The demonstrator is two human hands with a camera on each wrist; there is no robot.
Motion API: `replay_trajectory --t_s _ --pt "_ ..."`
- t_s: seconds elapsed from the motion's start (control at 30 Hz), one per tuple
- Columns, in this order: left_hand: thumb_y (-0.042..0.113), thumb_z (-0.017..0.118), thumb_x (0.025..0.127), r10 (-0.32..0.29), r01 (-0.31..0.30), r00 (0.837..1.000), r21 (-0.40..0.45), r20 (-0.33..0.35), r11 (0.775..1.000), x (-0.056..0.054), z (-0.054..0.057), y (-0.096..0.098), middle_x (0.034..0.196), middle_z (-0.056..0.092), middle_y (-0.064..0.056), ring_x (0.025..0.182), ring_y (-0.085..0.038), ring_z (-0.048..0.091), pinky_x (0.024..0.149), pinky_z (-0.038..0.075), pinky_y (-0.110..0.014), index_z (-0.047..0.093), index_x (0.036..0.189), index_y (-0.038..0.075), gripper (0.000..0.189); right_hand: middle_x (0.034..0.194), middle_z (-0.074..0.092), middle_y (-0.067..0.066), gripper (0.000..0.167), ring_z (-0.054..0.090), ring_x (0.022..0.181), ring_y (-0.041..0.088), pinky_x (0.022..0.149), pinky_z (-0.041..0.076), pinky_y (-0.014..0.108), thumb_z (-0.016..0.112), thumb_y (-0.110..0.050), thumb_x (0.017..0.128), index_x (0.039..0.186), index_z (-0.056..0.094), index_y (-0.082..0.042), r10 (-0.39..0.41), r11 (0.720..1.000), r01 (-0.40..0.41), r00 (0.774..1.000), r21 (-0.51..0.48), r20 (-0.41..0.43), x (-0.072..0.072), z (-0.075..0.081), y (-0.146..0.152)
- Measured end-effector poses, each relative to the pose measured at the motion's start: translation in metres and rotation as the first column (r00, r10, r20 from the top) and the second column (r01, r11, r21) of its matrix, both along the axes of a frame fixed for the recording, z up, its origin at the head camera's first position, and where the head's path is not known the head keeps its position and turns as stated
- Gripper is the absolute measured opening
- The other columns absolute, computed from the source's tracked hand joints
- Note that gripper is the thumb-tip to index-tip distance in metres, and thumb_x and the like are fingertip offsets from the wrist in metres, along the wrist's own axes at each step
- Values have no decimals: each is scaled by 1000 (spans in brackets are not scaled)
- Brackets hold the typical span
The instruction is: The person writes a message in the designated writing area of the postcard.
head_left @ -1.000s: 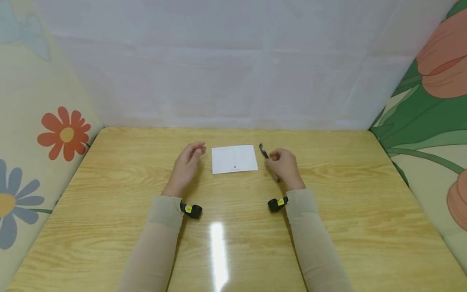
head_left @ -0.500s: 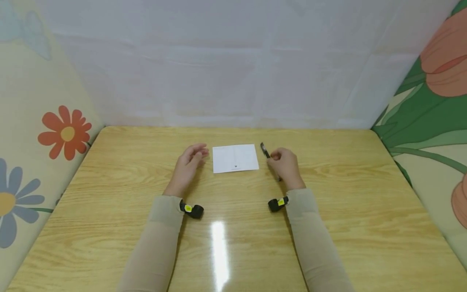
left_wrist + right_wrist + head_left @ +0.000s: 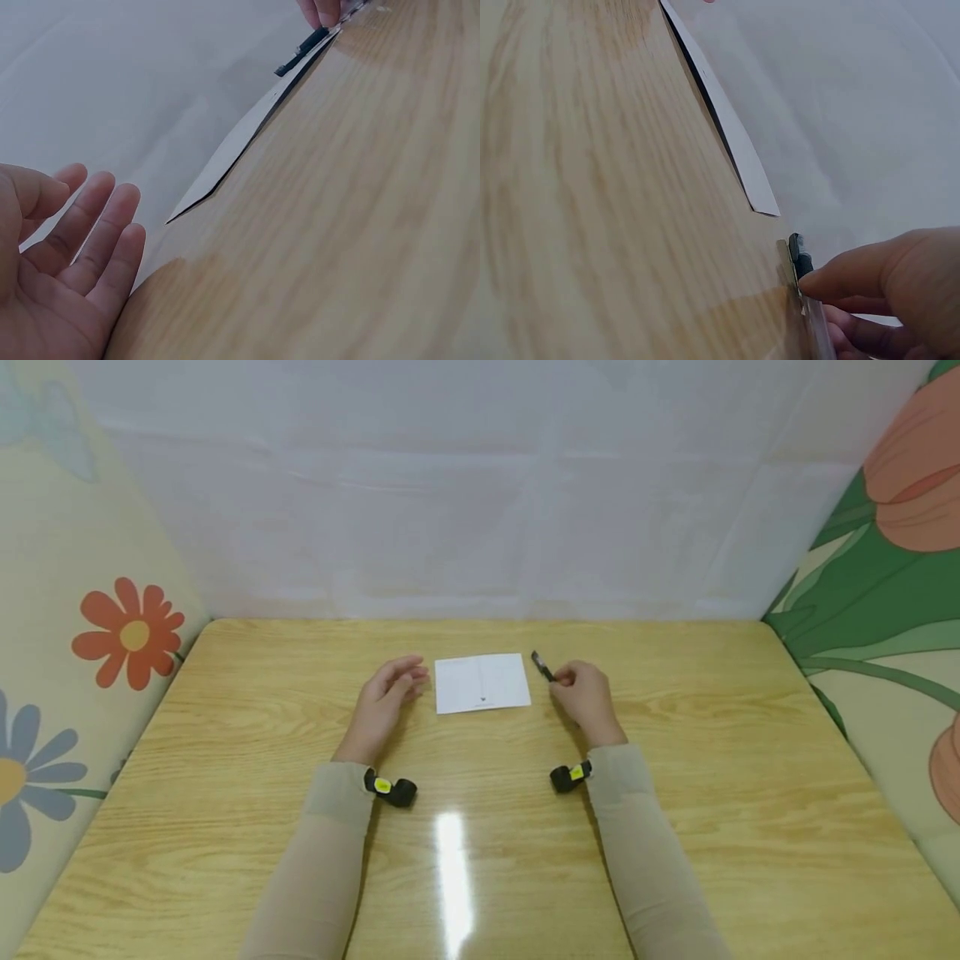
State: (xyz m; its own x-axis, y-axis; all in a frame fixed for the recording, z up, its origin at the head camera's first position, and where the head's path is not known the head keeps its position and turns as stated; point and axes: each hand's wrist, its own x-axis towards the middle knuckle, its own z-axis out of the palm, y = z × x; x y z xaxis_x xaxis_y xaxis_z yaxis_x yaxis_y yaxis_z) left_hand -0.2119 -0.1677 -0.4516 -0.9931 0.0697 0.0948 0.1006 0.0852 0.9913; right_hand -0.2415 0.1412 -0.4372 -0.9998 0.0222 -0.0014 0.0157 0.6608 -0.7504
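Observation:
A white card [image 3: 482, 683] with a faint middle line and a small dark mark near its lower edge lies on the wooden table. In both wrist views its edge bows slightly up, with a dark strip beneath. My right hand [image 3: 588, 700] pinches a pen [image 3: 542, 666] to the right of the card. The pen's black capped end points away from me, and the right wrist view shows its clear barrel [image 3: 821, 330] under the thumb. My left hand [image 3: 381, 706] rests on its side left of the card, fingers [image 3: 120, 217] relaxed, holding nothing.
The wooden table [image 3: 225, 827] ends at a white cloth backdrop [image 3: 450, 527]. Flower-printed panels flank it, one at the left [image 3: 45, 568] and one at the right [image 3: 885, 577]. Each wrist wears a small black camera, such as the left one [image 3: 403, 792].
The pen's near end, visible below my right hand before, is now hidden behind that hand; its capped end shows slightly shifted. My hands and the card have barely moved.

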Motion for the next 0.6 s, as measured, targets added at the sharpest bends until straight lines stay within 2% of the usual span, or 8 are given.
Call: replay_trajectory --t_s 0.2,0.3,0.43,0.6 --pt "6 41 109 -2 2 1000 -3 -13 1000 0 0 2 133 57 -27 121 -26 59 104 49 -29 52 138 -9 35 94 70 16 17 64 87 30 81 53 40 68 -3 88 104 71 5 -2 1000 3 999 23 -51 0 -1 0" --pt "6 41 109 2 -2 1000 -17 -17 1000 -1 -1 2 131 58 -28 118 -21 61 103 50 -27 54 136 -10 34 91 69 16 18 63 85 30 80 53 40 67 -2 87 103 72 5 1 1000 1 998 27 -66 0 -2 0" --pt "7 42 109 -2 1 1000 -40 -15 999 -1 -2 2 130 59 -27 116 -16 61 101 50 -25 55 134 -10 33 91 69 16 18 63 85 29 79 53 40 66 -1 88 103 72 5 4 1000 -3 998 26 -64 1 -1 0" --pt "10 45 109 -7 6 1000 -62 -5 998 0 -1 2 131 60 -26 118 -20 60 101 50 -25 56 134 -10 33 94 70 17 18 63 87 30 79 54 40 65 -1 89 104 73 5 12 1000 -11 999 23 -45 0 0 0"
